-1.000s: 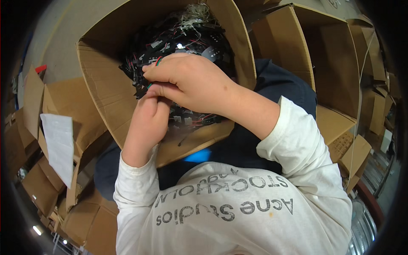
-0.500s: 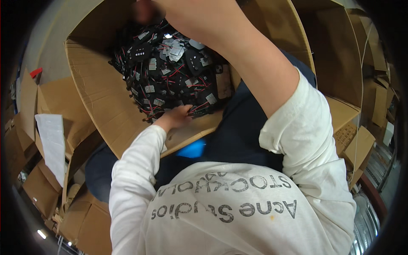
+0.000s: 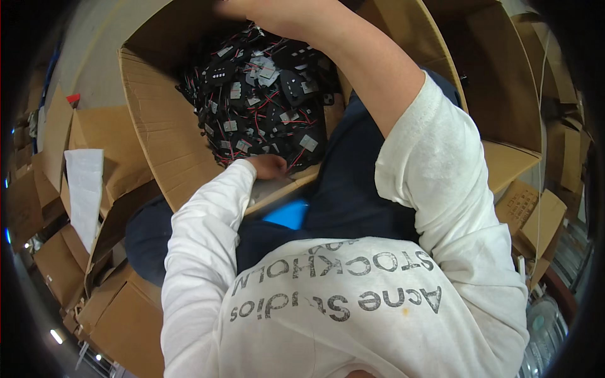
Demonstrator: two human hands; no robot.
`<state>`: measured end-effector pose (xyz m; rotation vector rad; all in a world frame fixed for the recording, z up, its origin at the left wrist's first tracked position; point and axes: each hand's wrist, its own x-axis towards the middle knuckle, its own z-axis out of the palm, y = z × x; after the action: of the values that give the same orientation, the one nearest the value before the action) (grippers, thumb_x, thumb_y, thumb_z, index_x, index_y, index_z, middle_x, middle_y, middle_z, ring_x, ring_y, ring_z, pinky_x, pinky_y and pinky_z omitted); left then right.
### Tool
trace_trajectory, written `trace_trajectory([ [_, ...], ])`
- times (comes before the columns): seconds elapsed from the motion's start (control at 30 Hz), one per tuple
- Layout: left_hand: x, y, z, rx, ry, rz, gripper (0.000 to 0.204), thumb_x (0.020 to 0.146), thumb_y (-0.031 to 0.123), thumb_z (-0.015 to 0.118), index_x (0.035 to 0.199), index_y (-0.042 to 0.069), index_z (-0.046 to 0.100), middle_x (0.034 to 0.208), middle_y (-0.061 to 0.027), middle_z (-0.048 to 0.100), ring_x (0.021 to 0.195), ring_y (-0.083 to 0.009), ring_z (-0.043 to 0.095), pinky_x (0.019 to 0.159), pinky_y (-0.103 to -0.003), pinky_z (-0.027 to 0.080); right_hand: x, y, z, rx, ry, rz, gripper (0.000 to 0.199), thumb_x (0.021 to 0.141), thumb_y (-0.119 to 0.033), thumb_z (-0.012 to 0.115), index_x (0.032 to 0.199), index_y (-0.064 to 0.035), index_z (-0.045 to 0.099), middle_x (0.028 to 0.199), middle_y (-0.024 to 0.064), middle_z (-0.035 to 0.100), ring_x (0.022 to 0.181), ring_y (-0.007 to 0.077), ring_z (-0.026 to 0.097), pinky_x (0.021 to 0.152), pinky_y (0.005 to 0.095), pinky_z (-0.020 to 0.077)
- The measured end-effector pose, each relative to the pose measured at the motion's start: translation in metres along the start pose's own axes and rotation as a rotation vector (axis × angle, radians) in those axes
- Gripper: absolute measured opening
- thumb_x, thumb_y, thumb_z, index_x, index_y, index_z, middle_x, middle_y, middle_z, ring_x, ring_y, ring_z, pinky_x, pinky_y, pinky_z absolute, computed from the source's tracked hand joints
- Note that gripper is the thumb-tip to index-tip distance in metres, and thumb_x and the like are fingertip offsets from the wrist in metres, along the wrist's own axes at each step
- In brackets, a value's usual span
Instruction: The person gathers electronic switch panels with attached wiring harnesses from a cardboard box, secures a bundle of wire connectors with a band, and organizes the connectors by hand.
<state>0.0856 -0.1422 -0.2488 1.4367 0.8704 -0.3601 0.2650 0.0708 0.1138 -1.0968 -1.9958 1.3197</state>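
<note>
A large open cardboard box stands in front of me, with a heap of small black plastic parts inside. Silver metal plates and thin red wires are mixed through the heap. At its near edge, just inside the box's near wall, my left hand is closed with curled fingers; what it holds, if anything, is hidden. My right hand reaches over the far side of the heap. The upper edge of the picture cuts it off, and its fingers are blurred.
A second open cardboard box stands to the right. White foam sheet leans among flattened and opened cartons on the left. Something bright blue shows below the box's near edge. My dark-trousered leg lies against the box.
In the picture, the box and heap have shifted slightly right. My left hand has moved a little right and turned inward along the near edge. My right hand is still at the far side.
</note>
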Motion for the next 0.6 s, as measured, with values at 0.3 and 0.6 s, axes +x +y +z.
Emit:
trace_trajectory([
  [0.3,-0.19,0.111,-0.057,0.054,0.954,-0.339,0.014,0.088,0.015,0.054,0.1,0.009,0.06,0.076,-0.0177,0.065,0.075,-0.0359,0.066,0.068,-0.044,0.05,0.018,0.012,0.01,-0.206,-0.088,-0.03,0.029,0.089,-0.02,0.062,0.1,0.0052,0.068,0.097,0.0267,0.069,0.095,0.0389,0.067,0.084,0.0436,0.0525],
  [0.6,-0.239,0.129,-0.083,-0.085,1.368,-0.112,0.014,0.099,0.017,0.061,0.101,0.004,0.059,0.078,-0.0026,0.061,0.067,-0.0107,0.052,0.062,-0.027,0.043,0.037,0.043,0.064,-0.512,-0.384,-0.146,0.042,0.084,-0.018,0.073,0.123,-0.0028,0.068,0.106,0.016,0.073,0.101,0.032,0.07,0.091,0.0399,0.0549],
])
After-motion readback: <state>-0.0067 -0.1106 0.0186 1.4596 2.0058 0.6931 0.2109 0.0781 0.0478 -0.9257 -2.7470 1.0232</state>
